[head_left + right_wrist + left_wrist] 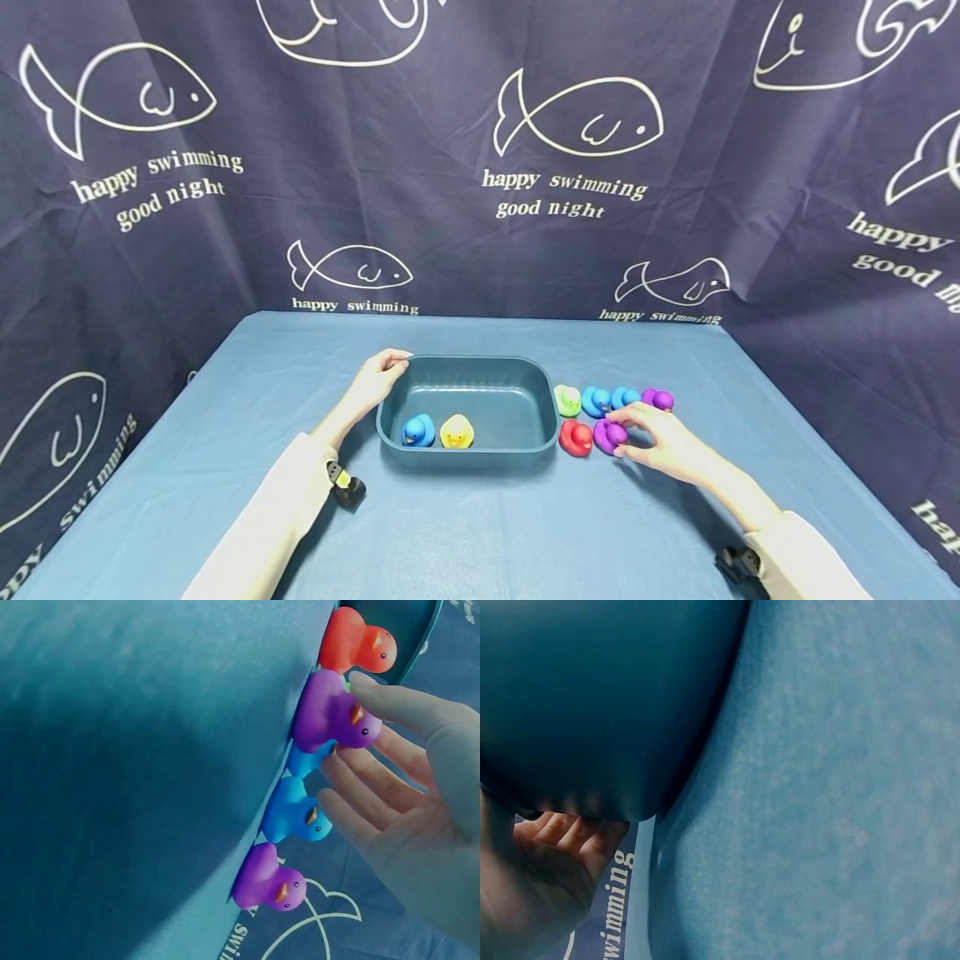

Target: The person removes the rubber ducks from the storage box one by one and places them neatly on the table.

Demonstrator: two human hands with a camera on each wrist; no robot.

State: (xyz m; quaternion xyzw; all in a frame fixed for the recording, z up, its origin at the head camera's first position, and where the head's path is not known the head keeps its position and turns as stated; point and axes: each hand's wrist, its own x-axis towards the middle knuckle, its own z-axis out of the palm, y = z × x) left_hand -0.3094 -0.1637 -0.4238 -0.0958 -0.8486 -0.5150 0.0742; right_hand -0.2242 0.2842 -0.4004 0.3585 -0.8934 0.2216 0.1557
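At the far left corner of the teal plastic bin [472,457], my left hand [373,382] grips the rim. The left wrist view shows its fingers [577,836] against the bin's end, their tips hidden. My right hand [663,442] has thumb and fingers round a purple rubber duck [606,438] on the table, right of the bin. Beside that duck is a red duck [575,438]. Behind them stand a green duck [567,401], two blue ducks [596,402] and another purple duck [658,399]. In the bin sit a blue duck [417,432] and a yellow duck [457,432].
A light blue cloth [480,533] covers the table. Dark curtains [450,183] printed with white fish and lettering hang behind it and on both sides. Each wrist wears a small black camera [348,490].
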